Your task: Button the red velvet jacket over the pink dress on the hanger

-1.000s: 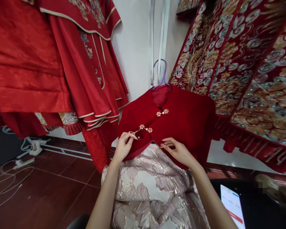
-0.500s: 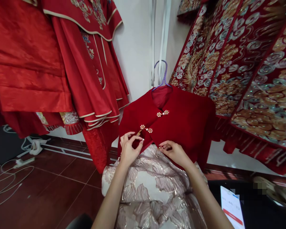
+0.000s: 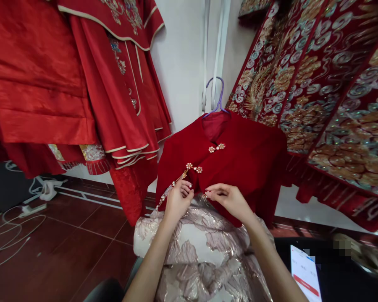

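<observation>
A dark red velvet jacket [image 3: 245, 151] hangs on a purple hanger [image 3: 220, 98] in front of me. Two pearl flower clasps join its front, an upper clasp [image 3: 216, 148] and a lower clasp [image 3: 194, 168]. From the lower one a beaded chain [image 3: 165, 196] droops to the left. My left hand [image 3: 179, 199] is closed with curled fingers at the jacket's left front edge, and what it pinches is hidden. My right hand [image 3: 228, 199] pinches the opposite front edge by a small gold flower clasp [image 3: 204, 196]. Pale floral brocade [image 3: 195, 239] with metallic threads lies under both wrists.
Red garments [image 3: 40, 84] hang at the left, and heavily embroidered red panels [image 3: 302, 92] at the right. White metal poles [image 3: 219, 50] stand behind the hanger. A lit phone [image 3: 304, 272] rests on a black surface at lower right. White cables [image 3: 15, 226] trail over the tiled floor.
My left hand has moved slightly right and down, its fingers curling in more and uncovering the beaded chain. My right hand has shifted a little left, bringing the two hands closer together.
</observation>
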`<control>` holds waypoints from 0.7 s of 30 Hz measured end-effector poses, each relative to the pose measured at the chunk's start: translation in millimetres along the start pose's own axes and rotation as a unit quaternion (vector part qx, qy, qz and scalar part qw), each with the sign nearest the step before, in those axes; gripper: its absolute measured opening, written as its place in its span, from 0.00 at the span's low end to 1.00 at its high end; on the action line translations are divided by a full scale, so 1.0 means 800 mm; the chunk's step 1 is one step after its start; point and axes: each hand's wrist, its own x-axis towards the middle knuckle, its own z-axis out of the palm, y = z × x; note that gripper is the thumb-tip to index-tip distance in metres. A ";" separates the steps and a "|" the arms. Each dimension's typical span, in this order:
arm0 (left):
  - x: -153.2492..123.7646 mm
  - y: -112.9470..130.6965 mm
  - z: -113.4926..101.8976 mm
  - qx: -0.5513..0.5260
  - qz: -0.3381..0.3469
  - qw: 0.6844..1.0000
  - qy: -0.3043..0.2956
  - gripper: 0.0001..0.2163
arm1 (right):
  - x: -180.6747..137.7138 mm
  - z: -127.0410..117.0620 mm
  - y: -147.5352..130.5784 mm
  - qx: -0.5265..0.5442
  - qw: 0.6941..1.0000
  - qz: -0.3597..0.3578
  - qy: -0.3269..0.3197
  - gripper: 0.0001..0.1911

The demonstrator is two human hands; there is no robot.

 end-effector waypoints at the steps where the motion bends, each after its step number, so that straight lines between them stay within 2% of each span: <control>1: 0.001 -0.001 0.000 -0.017 -0.012 1.000 0.003 0.08 | 0.001 0.008 -0.003 0.011 1.000 -0.007 0.021 0.14; 4: 0.003 -0.002 -0.004 -0.094 -0.049 0.994 -0.015 0.09 | 0.004 0.035 -0.008 0.027 0.996 -0.037 0.081 0.14; 9: 0.004 -0.004 -0.011 -0.194 -0.065 0.979 -0.025 0.09 | 0.014 0.064 -0.011 0.008 0.990 -0.080 0.116 0.12; 16: 0.003 -0.005 -0.005 -0.189 -0.044 0.981 0.000 0.08 | 0.017 0.068 -0.007 -0.015 0.988 -0.090 0.122 0.11; 21: 0.001 -0.008 -0.005 -0.164 -0.027 0.986 -0.008 0.07 | 0.014 0.073 -0.005 -0.049 0.983 -0.114 0.132 0.11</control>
